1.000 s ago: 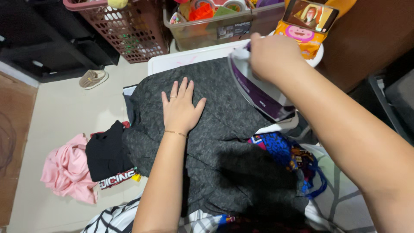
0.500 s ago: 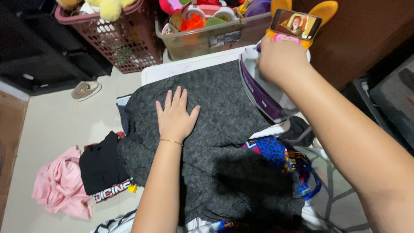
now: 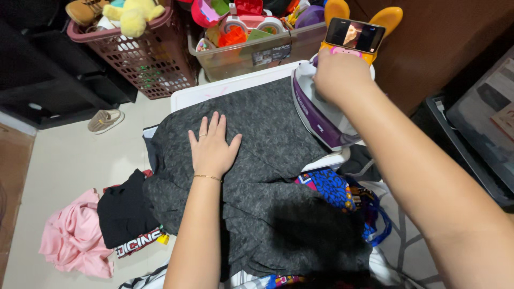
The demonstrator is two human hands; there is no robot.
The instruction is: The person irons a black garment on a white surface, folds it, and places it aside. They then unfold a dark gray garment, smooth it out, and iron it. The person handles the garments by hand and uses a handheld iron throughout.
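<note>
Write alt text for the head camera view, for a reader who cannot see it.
Seen from above, a person's left hand presses flat on a dark grey flecked garment spread over a white board, while the right hand holds a purple and white clothes iron at the cloth's far right edge. A pink garment and a black garment lie on the pale floor.

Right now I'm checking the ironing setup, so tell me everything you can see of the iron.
The iron is purple and white, apparently plastic-bodied, with a white upper part and a purple band along its side. It sits at the far right of the dark grey garment, partly over the edge of the white board. The right hand grips its top, hiding the handle. Its soleplate and cord are not visible.
</note>
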